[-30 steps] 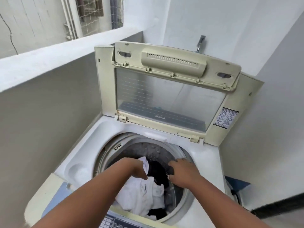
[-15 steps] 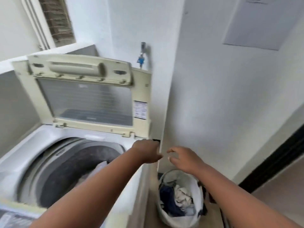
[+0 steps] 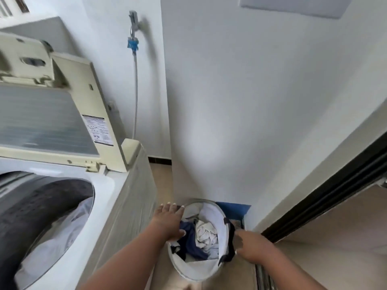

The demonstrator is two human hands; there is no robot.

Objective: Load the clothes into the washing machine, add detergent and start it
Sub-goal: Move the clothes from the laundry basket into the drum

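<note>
Left hand (image 3: pixel 169 221) sat low in the frame, just left of centre, fingers straight and spread, over the left rim of the laundry basket (image 3: pixel 211 268); I saw nothing gripped in it. Right hand (image 3: pixel 249 243) lay at the basket's right edge, lower centre-right, fingers stretched toward a dark strap (image 3: pixel 230 241) on the basket wall. It was blurred, so I could not tell whether it touched or pinched the strap.

Inside the basket I noted the clothes (image 3: pixel 201 235): a dark blue piece on the left, a crumpled white piece in the middle, something pale blue below. The basket stood on the tan floor, against the white wall, with a blue object (image 3: pixel 234 210) just behind it.

The washing machine (image 3: pixel 117 206) filled the left of the frame, just beside the basket. Its lid (image 3: pixel 46 120) stood raised at upper left. In the drum (image 3: pixel 37 206), lower left, white fabric (image 3: pixel 62 233) showed. A hose (image 3: pixel 136 80) hung from a wall tap (image 3: pixel 133 17) at upper centre-left.
</note>
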